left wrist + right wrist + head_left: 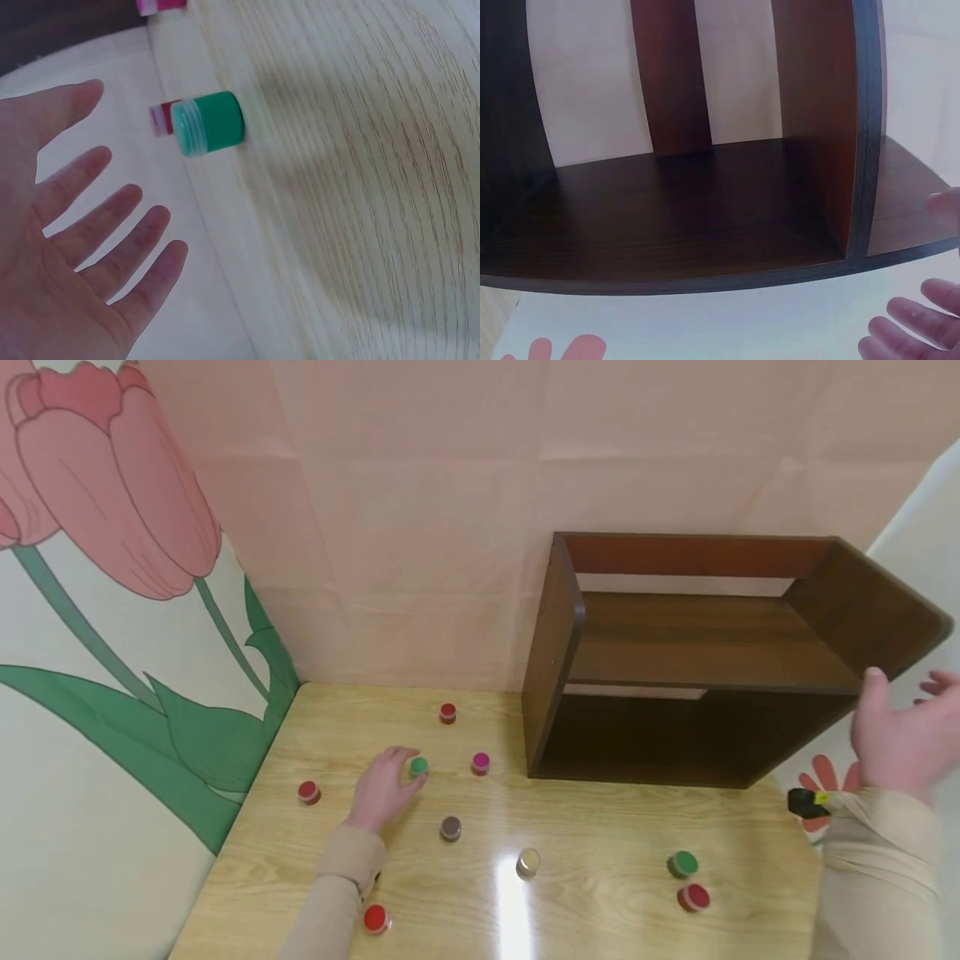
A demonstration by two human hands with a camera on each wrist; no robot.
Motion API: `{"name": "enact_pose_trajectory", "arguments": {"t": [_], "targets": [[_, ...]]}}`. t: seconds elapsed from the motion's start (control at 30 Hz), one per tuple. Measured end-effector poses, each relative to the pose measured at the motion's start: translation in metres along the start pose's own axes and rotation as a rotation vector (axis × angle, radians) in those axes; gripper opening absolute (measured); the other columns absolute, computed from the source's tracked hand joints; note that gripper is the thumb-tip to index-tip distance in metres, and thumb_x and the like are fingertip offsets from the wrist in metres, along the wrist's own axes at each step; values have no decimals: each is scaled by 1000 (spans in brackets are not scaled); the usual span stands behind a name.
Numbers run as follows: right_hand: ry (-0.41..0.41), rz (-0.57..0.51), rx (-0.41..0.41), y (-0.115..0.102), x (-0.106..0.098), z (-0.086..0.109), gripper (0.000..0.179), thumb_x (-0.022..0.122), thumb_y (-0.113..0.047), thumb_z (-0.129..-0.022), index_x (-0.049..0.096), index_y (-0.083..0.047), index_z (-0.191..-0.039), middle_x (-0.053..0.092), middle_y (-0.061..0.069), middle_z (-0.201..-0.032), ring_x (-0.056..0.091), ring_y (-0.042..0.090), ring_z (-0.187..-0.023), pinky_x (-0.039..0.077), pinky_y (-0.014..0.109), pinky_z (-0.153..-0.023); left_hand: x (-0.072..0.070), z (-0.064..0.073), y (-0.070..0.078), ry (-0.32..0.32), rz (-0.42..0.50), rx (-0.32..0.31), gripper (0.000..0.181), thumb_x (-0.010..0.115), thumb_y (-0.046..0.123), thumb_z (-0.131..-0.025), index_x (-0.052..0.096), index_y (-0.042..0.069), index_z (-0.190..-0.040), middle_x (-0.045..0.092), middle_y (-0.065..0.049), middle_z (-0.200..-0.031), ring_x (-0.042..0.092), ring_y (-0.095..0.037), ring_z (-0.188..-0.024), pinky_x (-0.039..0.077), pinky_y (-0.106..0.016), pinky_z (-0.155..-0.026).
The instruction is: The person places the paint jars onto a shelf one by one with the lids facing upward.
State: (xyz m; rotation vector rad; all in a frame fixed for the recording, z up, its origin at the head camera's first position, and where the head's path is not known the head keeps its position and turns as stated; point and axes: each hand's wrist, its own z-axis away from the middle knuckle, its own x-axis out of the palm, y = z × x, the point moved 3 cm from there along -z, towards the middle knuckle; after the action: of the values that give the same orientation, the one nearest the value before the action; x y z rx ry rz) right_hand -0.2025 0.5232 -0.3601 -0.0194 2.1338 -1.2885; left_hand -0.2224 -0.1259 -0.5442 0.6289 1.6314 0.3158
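Note:
A small round green jar (418, 767) stands on the wooden table, with my left hand (381, 789) close around its left side. In the left wrist view, the fingers of the left hand (82, 225) are spread, apart from the green jar (217, 124). My right hand (907, 735) is raised at the right front edge of a dark brown two-level shelf (720, 652), its fingers loosely extended and holding nothing. In the right wrist view, part of this right hand (919, 326) shows beside the shelf (667, 225).
Similar small jars lie scattered on the table (600, 827): a dark red one (447, 713), a magenta one (481, 764), a brown one (451, 828), a gold one (528, 862) and several more. A tulip-patterned cloth (112, 635) hangs at left.

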Motion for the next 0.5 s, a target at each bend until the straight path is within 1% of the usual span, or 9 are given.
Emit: {"name": "enact_pose_trajectory", "arguments": {"t": [0.1, 0.2, 0.3, 0.33, 0.4, 0.47, 0.5], "targets": [[-29, 7, 7, -4, 1, -4, 62, 59, -52, -93, 40, -31, -149, 41, -24, -124, 34, -13, -100, 29, 22, -96, 2, -3, -4, -13, -1, -10, 50, 79, 30, -90, 64, 9, -133, 60, -14, -134, 58, -34, -121, 48, -50, -98], [-40, 4, -9, -10, 3, -8, 60, 57, -48, -94, 43, -26, -148, 42, -26, -113, 35, -14, -93, 30, 18, -89, 5, -7, -6, -26, 5, -27, 51, 80, 28, -89, 64, 9, -134, 59, -13, -135, 57, -33, -122, 46, -50, -100], [-74, 4, -10, -13, 6, -14, 57, 57, -45, -96, 44, -23, -147, 39, -28, -104, 34, -14, -85, 30, 16, -83, 7, -11, -8, -37, 7, -45, 52, 81, 25, -88, 63, 9, -134, 59, -13, -136, 56, -34, -123, 45, -50, -102], [-88, 3, -4, -13, 7, -17, 51, 57, -44, -96, 46, -27, -143, 40, -28, -103, 35, -13, -84, 31, 15, -81, 8, -13, -9, -46, 10, -53, 53, 81, 24, -88, 63, 9, -135, 59, -13, -137, 56, -34, -124, 44, -50, -103], [-101, 13, -2, -10, 10, -22, 37, 57, -45, -96, 49, -35, -130, 41, -27, -99, 34, -12, -81, 33, 17, -84, 10, -16, -10, -56, 5, -58, 53, 82, 23, -87, 63, 9, -134, 58, -14, -137, 56, -33, -124, 43, -50, -104], [-91, 16, -16, -9, 12, -24, 21, 57, -44, -95, 48, -41, -114, 40, -25, -96, 33, -10, -82, 36, 22, -90, 12, -18, -11, -70, 5, -60, 53, 82, 22, -87, 64, 9, -134, 59, -14, -137, 57, -33, -123, 43, -49, -103], [-79, 19, -29, -9, 13, -26, 17, 57, -44, -95, 45, -43, -107, 40, -24, -93, 32, -9, -81, 36, 24, -92, 13, -19, -12, -78, 4, -59, 53, 83, 22, -87, 64, 9, -134, 59, -14, -136, 57, -33, -123, 43, -49, -103]]}}
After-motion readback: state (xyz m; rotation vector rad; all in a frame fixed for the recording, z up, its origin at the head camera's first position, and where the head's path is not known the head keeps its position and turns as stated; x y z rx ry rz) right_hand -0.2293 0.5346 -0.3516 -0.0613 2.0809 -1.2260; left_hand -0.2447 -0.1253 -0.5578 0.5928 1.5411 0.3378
